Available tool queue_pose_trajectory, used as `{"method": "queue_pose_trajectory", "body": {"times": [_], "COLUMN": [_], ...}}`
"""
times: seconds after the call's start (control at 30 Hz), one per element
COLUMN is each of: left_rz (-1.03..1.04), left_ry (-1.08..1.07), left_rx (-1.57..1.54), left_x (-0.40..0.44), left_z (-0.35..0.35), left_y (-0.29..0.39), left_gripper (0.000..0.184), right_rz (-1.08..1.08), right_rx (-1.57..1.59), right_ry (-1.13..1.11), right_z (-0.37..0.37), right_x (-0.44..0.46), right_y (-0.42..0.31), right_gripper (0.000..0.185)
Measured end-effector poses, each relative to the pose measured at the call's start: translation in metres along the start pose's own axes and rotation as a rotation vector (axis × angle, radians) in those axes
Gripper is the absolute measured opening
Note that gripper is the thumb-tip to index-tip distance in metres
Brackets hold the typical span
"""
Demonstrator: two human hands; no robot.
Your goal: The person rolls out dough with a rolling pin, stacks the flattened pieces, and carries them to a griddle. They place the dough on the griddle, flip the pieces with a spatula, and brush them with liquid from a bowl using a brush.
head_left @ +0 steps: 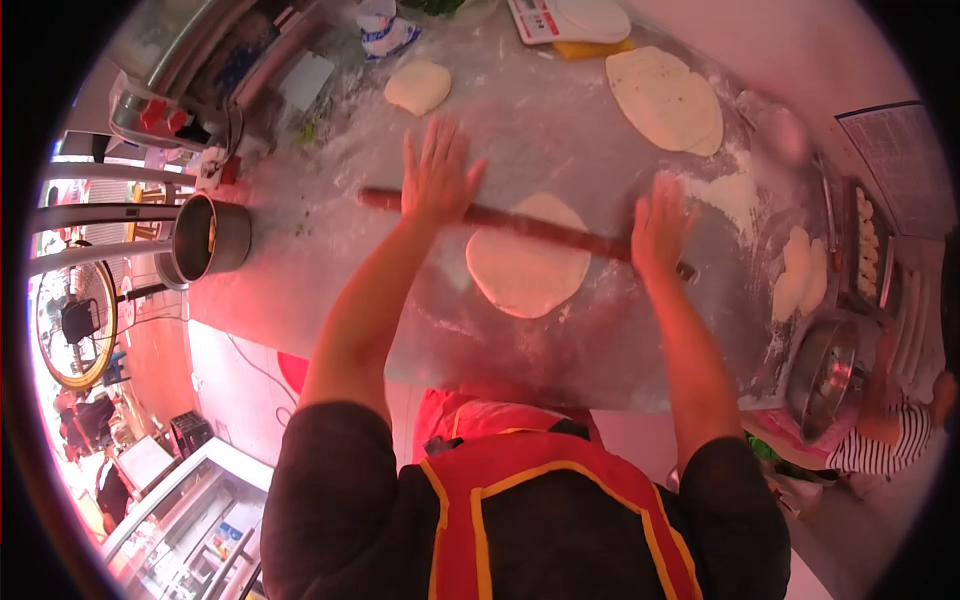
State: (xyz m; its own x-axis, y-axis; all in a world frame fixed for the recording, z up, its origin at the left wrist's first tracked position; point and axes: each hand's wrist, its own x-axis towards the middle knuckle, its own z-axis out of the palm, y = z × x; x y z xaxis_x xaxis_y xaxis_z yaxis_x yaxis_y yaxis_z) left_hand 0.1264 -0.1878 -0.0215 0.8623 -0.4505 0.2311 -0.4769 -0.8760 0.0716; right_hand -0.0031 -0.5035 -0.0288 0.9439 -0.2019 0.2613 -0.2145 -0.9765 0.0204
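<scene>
A dark wooden rolling pin (pixel 540 228) lies across a round sheet of dough (pixel 525 268) on the floured table. My left hand (pixel 438 175) presses flat on the pin's left part, its fingers stretched out and pointing away from me. Near the pin's right end, my right hand (pixel 662 225) rests on it, palm down with the fingers extended. Neither hand wraps round the pin. Part of the dough shows beyond the pin, and the larger part lies on my side of it.
Beyond my left hand sits a dough lump (pixel 418 87); rolled sheets (pixel 665 100) lie at far right near a scale (pixel 570 18). Folded dough (pixel 798 272) is at right, by a steel bowl (pixel 825 375) and a person in a striped sleeve (pixel 880 440). Metal pots (pixel 212 238) stand left.
</scene>
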Motion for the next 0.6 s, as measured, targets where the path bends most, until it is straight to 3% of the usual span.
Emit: {"method": "queue_pose_trajectory", "body": {"times": [0.07, 0.1, 0.13, 0.17, 0.23, 0.3, 0.43, 0.53, 0.6], "left_rz": [-0.018, -0.013, -0.01, -0.064, -0.092, -0.055, 0.023, 0.049, 0.005], "left_ry": [-0.035, -0.151, -0.083, -0.216, -0.18, -0.228, 0.088, 0.181, 0.038], "left_rx": [-0.096, -0.164, -0.239, -0.233, -0.269, -0.157, -0.056, -0.042, -0.087], "left_x": [-0.064, -0.1, -0.145, -0.17, -0.147, -0.083, 0.062, 0.087, 0.03], "left_z": [0.005, -0.011, -0.005, -0.017, -0.026, -0.013, 0.02, 0.028, 0.016], "left_y": [-0.003, -0.002, -0.003, 0.002, 0.009, 0.004, -0.008, -0.009, -0.009], "left_gripper": [0.059, 0.063, 0.069, 0.074, 0.07, 0.063, 0.057, 0.058, 0.06], "right_rz": [-0.066, -0.063, -0.062, -0.045, -0.005, -0.013, 0.081, -0.012, -0.037], "right_rx": [0.108, 0.201, 0.298, 0.293, 0.278, 0.144, 0.035, 0.069, 0.204], "right_ry": [-0.102, -0.123, -0.142, -0.156, -0.181, -0.144, 0.076, 0.155, 0.019], "right_z": [-0.016, -0.022, -0.026, -0.028, -0.033, -0.007, 0.028, 0.032, 0.013], "right_x": [-0.059, -0.109, -0.142, -0.15, -0.153, -0.087, 0.055, 0.076, 0.024], "right_y": [-0.01, -0.016, -0.019, -0.022, -0.029, -0.014, 0.007, 0.008, -0.002], "right_gripper": [0.054, 0.055, 0.055, 0.055, 0.055, 0.055, 0.054, 0.056, 0.056]}}
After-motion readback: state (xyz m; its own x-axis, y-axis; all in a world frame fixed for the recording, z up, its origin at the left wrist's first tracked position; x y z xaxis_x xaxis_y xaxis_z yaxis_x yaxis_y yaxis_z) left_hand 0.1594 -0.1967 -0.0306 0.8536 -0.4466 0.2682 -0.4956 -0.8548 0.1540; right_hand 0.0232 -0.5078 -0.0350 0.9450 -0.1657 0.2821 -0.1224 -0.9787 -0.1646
